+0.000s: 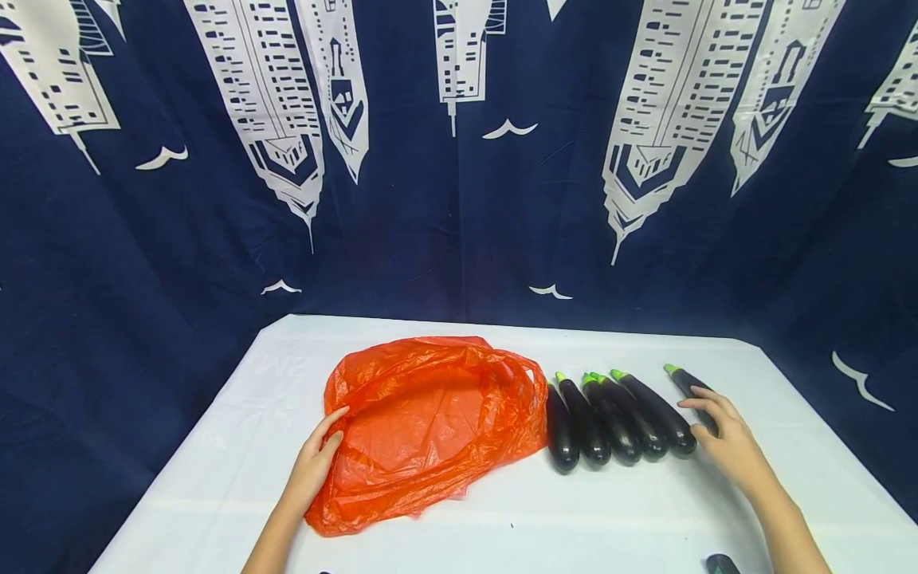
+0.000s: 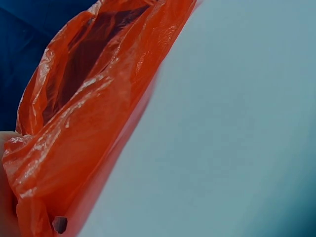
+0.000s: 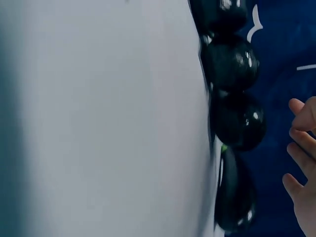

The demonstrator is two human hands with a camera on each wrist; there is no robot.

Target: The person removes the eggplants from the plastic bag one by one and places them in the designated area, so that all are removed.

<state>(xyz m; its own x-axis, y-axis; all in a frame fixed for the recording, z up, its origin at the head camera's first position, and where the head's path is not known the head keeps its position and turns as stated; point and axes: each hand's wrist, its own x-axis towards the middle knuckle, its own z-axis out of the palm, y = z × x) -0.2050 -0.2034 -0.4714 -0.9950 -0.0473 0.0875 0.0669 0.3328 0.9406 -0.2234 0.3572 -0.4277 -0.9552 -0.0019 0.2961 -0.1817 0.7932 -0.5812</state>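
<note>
A thin orange-red plastic bag lies spread on the table with its mouth open toward the near side. My left hand holds its left edge; in the left wrist view the film bunches at that hand, most of which is out of frame. Several dark eggplants with green stems lie side by side against the bag's right side. A separate eggplant lies farther right, partly behind my right hand. In the right wrist view that hand has spread, slightly bent fingers and grips nothing.
A white cloth covers the table. Behind it hangs a dark blue curtain printed with white buildings and birds. A small dark object, cut off by the frame, sits at the near right edge.
</note>
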